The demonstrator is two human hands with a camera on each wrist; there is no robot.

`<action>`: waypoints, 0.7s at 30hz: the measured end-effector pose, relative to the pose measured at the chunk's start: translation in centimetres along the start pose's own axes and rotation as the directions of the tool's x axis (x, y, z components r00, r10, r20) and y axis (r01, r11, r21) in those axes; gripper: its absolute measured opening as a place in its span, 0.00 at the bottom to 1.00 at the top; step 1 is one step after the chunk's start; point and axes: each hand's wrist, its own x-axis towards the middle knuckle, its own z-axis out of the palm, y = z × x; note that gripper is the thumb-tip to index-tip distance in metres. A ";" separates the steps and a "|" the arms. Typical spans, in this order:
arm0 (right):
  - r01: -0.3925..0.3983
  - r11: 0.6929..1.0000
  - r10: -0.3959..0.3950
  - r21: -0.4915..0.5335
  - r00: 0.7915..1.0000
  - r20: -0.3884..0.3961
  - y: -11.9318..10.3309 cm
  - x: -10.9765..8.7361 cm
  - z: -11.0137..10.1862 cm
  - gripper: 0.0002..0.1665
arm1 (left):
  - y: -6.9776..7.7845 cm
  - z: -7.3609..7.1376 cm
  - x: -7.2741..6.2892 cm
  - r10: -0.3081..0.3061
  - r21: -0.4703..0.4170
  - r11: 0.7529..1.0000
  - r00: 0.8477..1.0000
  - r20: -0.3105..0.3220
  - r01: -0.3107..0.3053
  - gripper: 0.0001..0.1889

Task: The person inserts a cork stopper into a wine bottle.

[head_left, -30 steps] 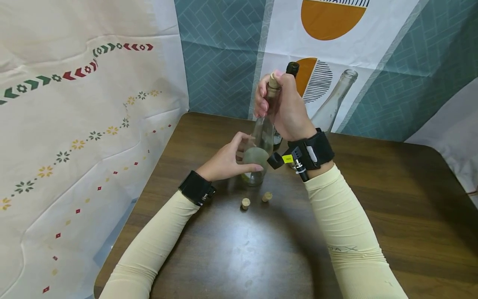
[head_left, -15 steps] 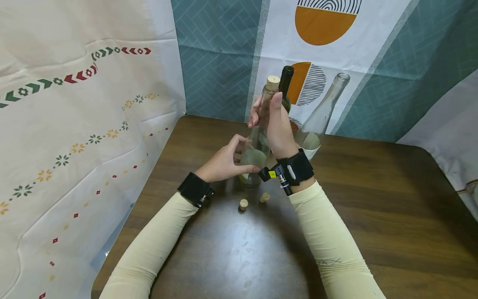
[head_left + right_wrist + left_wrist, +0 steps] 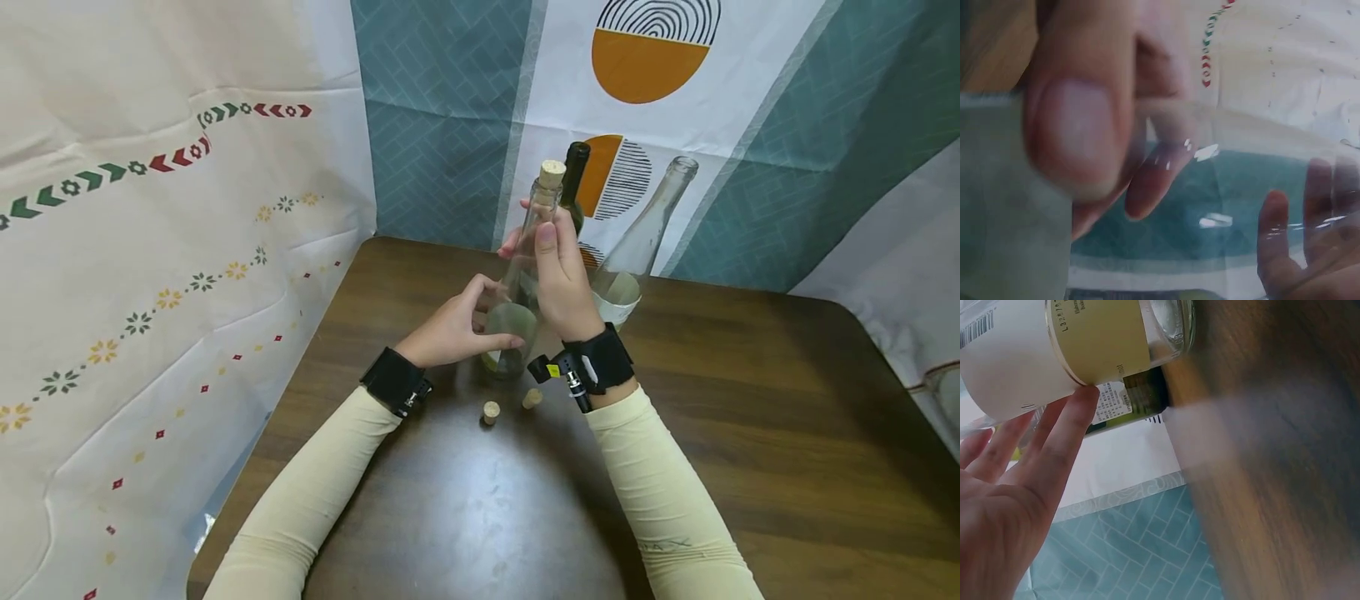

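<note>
The clear bottle, left of the dark bottle, is clasped low by the left grip and encircled higher up by the right grip, and should be kept steady while the cork atop it is worked straight.

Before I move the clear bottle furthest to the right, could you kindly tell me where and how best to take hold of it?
I'd suggest wrapping a hand around the slim neck of the clear bottle, coming from the right. It narrows above a wider body and shows unobstructed, while the right hand and dark bottle are on its left.
</note>
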 end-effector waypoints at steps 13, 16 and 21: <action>0.007 1.000 -0.006 0.010 0.994 -0.113 -0.3 -0.8 -0.1 0.56 | 0.5 0.1 -0.1 0.020 0.046 0.999 0.999 0.027 -0.021 0.41; 0.009 1.000 -0.007 0.011 0.991 -0.131 -0.2 -1.0 -0.2 0.55 | 0.6 0.1 -0.2 0.016 0.052 0.998 0.999 0.028 -0.018 0.41; 0.038 0.999 -0.038 -0.007 0.990 -0.137 -0.2 -1.1 -0.6 0.55 | 0.5 -0.3 -0.5 0.006 0.055 0.998 1.000 0.006 -0.006 0.38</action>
